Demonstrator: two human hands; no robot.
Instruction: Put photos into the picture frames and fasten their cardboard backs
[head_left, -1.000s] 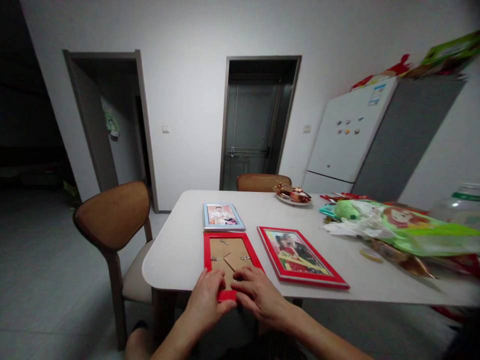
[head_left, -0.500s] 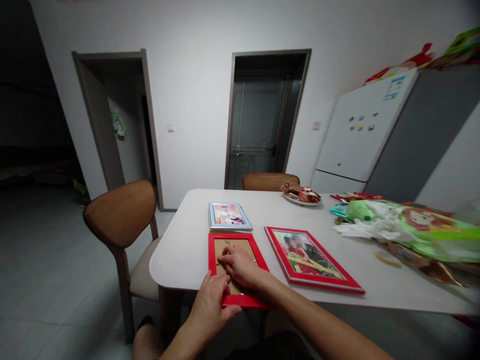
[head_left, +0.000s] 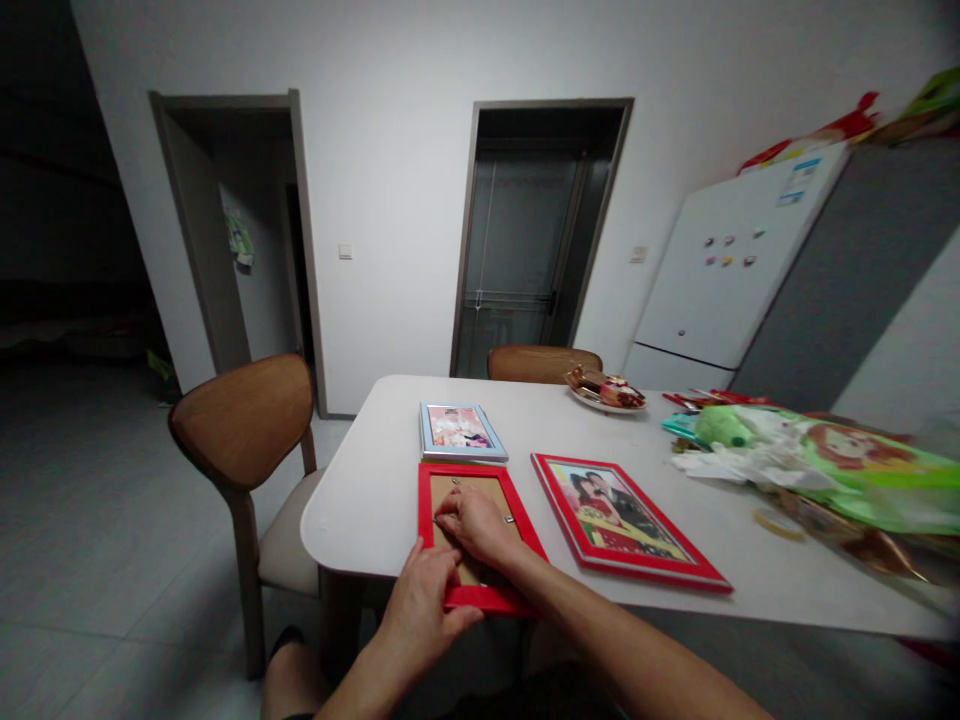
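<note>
1. Red frame (head_left: 425, 495) is back side up at lower centre, brown backing board (head_left: 491, 485) sitting in it.
2. Your left hand (head_left: 424, 597) is closed around its near-left corner.
3. Your right hand (head_left: 481, 525) is bunched over the board, fingertips almost together; can't tell if you're pinching anything.
4. Blue frame (head_left: 465, 455) just above and second frame (head_left: 652, 573) at right both hold photos.

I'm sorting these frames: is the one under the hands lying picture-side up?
No, that red frame lies with its brown backing board facing up.
</note>
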